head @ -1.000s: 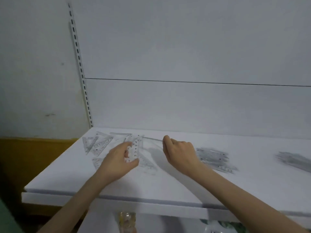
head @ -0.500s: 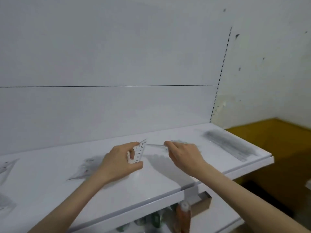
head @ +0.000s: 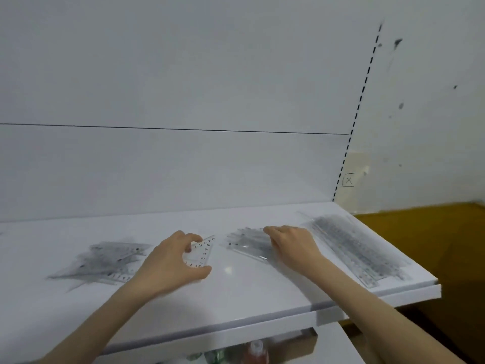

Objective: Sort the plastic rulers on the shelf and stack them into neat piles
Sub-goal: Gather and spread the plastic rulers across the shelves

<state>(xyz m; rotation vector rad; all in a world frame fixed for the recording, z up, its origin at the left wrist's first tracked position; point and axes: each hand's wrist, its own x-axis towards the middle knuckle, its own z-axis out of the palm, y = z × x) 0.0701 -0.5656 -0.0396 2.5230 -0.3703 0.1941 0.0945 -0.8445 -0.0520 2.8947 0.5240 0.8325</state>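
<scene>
a small triangle ruler is held in the left hand, pinched between the thumb below and the fingers above, so that it can be carried to its pile. the right hand is laid on the middle pile of short rulers, with its fingers bent down onto the top. it may be there to set a ruler down or to pat the pile straight, but whether anything is pinched cannot be told, since that part is blurred. three groups are kept apart by shape on the white shelf: a loose pile of triangles on the left, the short rulers in the middle, and a row of long rulers near the right end. the held triangle is judged to belong with the left pile, which is not yet neat.
</scene>
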